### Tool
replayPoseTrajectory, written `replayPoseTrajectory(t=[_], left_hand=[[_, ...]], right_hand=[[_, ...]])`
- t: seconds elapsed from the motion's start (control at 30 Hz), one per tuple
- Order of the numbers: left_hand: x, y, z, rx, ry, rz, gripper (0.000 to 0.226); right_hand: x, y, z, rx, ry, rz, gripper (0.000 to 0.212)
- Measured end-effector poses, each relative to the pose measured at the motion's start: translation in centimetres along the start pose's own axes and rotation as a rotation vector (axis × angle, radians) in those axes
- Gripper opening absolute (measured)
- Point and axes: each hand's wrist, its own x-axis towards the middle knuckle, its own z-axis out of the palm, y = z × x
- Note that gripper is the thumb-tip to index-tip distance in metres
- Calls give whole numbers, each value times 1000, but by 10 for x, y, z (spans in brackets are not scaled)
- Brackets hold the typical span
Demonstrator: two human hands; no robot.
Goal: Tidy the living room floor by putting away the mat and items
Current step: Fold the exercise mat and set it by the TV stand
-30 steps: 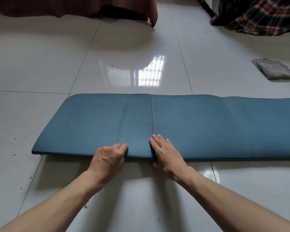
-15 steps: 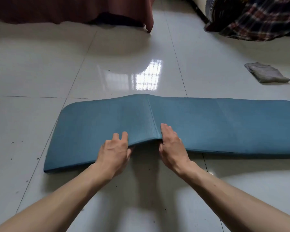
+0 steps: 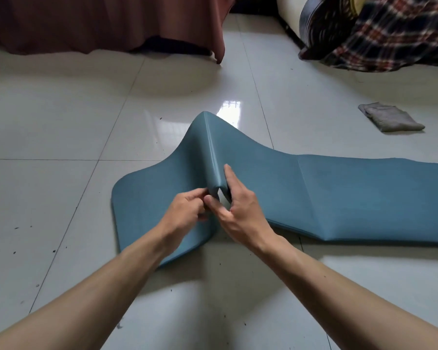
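A long teal mat, doubled lengthwise, lies across the white tiled floor and runs off the right edge. At one crease it is raised into a peaked ridge. My left hand pinches the near end of that ridge from the left. My right hand grips the same ridge from the right, thumb under the fold and fingers against its right face. The mat's left section slopes down to the floor, and the right part lies flat.
A folded grey cloth lies on the floor at the right. A dark red cloth drape hangs at the back left. A plaid blanket spills from a sofa at the back right. Small dark specks dot the tiles.
The mat lay flat a second ago with both hands at its near edge. Both hands have lifted the crease, so the mat peaks high and its left section has drawn inward.
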Motion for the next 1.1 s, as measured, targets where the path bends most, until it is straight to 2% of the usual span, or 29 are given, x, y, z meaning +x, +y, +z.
replayPoseTrajectory(t=[0.07, 0.13, 0.27, 0.4, 0.53, 0.63, 0.73, 0.8, 0.97, 1.1], left_hand=[[-1, 16, -4, -141, 7, -13, 35], [2, 32, -1, -157, 57, -40, 45], [18, 45, 7, 156, 209, -95, 67], [21, 49, 10, 302, 253, -104, 52], [24, 49, 13, 371, 278, -82, 47], [20, 62, 17, 351, 275, -24, 42], [13, 82, 22, 323, 227, 70, 38], [6, 98, 26, 284, 166, 132, 29], [-5, 135, 31, -28, 126, 233, 19], [-10, 153, 27, -221, 157, 248, 24]], right_hand=[[2, 2, 4, 6, 41, -1, 74], [1, 2, 9, -9, 49, -31, 69], [-4, 2, 19, -35, 87, -118, 62], [-10, 14, 22, -73, 93, -153, 64], [-14, 23, 19, -178, 49, -178, 88], [-16, 30, 13, -266, 183, -115, 94], [-19, 34, -2, -295, 347, 3, 93], [-20, 31, -14, -293, 415, 17, 92], [-5, 9, -50, -265, 579, -134, 82], [5, -11, -69, -333, 692, -267, 66]])
